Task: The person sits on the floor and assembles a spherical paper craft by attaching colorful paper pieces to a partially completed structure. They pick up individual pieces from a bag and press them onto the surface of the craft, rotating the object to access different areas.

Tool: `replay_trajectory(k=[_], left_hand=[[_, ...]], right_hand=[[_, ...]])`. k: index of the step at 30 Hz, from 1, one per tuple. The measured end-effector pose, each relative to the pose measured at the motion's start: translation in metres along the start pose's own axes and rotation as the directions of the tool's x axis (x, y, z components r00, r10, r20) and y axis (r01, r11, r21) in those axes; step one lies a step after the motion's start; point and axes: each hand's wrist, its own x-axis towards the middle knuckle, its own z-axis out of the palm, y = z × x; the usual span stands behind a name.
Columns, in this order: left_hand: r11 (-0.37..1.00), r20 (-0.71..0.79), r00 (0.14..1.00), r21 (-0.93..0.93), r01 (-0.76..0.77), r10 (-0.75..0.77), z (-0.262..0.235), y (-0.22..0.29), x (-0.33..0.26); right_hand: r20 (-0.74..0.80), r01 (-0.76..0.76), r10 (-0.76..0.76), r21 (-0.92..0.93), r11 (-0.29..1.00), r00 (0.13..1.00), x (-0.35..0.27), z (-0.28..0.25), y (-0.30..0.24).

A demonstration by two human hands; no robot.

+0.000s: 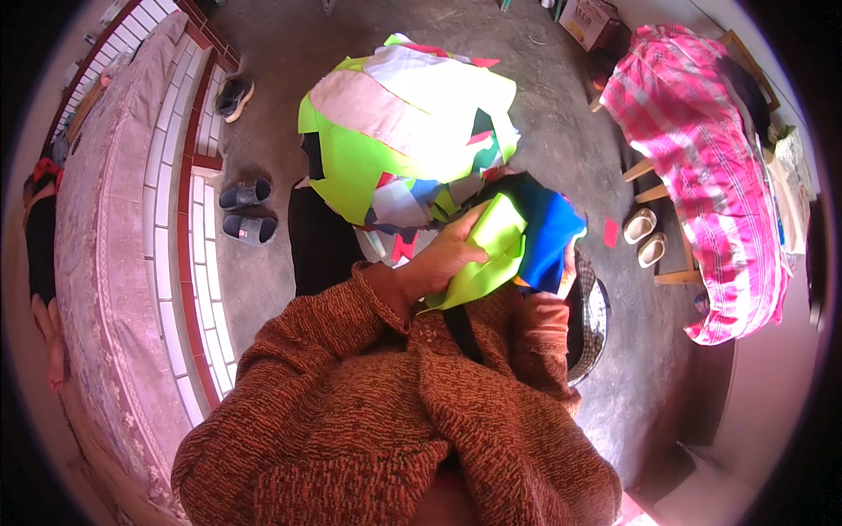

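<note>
Cloth in my grip: a folded neon yellow-green fabric piece (487, 250) lies against a bright blue fabric piece (551, 232), both held up close in front of my chest, just below the middle of the view.
Left hand: my left hand (447, 254) is closed over the yellow-green piece, thumb on top, fingers hidden beneath the fold.
Right hand: my right hand (568, 263) is mostly hidden behind the blue piece; only a sliver of it shows at the cloth's right edge, so I cannot tell how it is gripping.
Sleeves: my forearms are in a rust-orange knitted sweater (386, 412) that fills the lower part of the view.
Pile: just above my hands sits a heap of fabric scraps (403, 131), mainly neon green, pale pink, white, with small red and blue bits; it touches the cloth I hold.
Basket: a round woven basket (595, 324) stands on the floor at my right, partly behind my arm.
Floor: grey concrete (561, 114), with one red scrap (611, 232) lying loose.
Farther right: a pair of cream slippers (645, 237) beside a wooden frame draped in pink checked cloth (710, 167).
Farther left: grey sandals (247, 210), dark shoes (234, 95), and a white-tiled ledge (180, 228).
</note>
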Motion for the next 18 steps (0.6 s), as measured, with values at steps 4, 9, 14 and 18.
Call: replay_trajectory(k=[4, 9, 14, 18], left_hand=[[0.996, 0.054, 0.995, -0.046, -0.080, 0.083, 0.009, 0.048, -0.004], [0.956, 0.003, 0.959, -0.074, -0.283, 0.283, 0.016, 0.120, 0.008], [0.869, -0.097, 0.863, 0.079, -0.489, 0.495, -0.021, 0.195, 0.044], [0.878, -0.172, 0.866, 0.195, -0.438, 0.470, -0.093, 0.225, 0.064]], right_hand=[[-0.024, 0.003, -0.003, 0.000, 1.000, 1.000, 0.010, -0.017, 0.003], [-0.041, -0.017, 0.017, 0.003, 1.000, 0.999, 0.015, -0.045, 0.005], [-0.071, -0.051, 0.051, 0.004, 0.999, 0.996, -0.003, -0.077, -0.003], [-0.066, -0.091, 0.093, 0.035, 0.995, 0.993, -0.009, -0.078, -0.002]])
